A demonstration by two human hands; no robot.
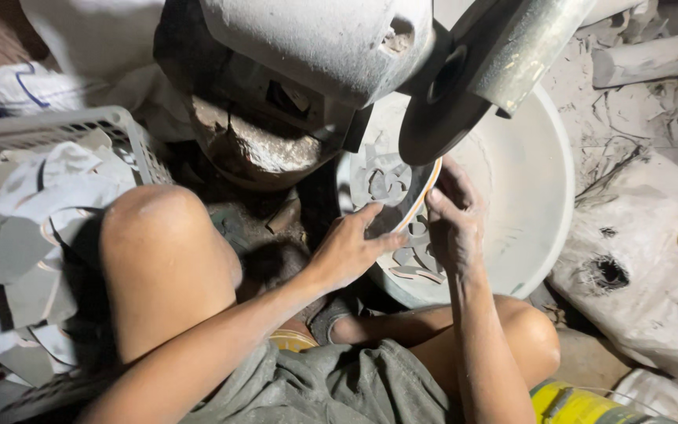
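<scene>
white basin holds cut grey pieces; basket holds shards.

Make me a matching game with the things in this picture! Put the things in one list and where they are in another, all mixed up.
Things:
1. basket
2. basin
3. grinding disc
4. curved piece

Places:
A. between both hands, under the disc
B. far left, full of broken plate pieces
C. on the machine, above the hands
D. right of the machine, holding small cut shapes

Pairs: 1-B, 2-D, 3-C, 4-A
</scene>
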